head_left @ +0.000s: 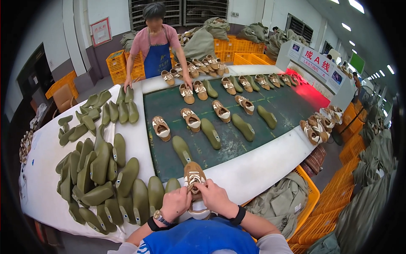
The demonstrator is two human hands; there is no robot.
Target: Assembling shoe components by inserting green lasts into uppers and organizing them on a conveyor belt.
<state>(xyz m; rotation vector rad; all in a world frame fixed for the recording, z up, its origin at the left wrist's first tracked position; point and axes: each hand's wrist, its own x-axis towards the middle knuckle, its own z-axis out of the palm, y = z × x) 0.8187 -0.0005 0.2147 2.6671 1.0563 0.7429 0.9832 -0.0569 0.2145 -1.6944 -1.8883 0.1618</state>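
In front of me, at the near edge of the table, lies a brown sneaker (194, 170) with white laces and trim. Its toe points away from me. My left hand (175, 202) pinches the left side of its collar opening, by the laces. Opposite it, my right hand (215, 196) grips the right side of the same opening. Just beyond the toe, a green shoe last (181, 149) lies on the dark green belt (220, 158). Several more lasts (144, 199) stand in a row beside my left hand.
Brown shoes (190, 119) and lasts alternate along the belt. A large pile of lasts (99, 163) covers part of the white table (42, 173) at left. Across it, another person (157, 48) touches lasts and a shoe. An orange crate (312, 186) with grey-green cloth stands at right.
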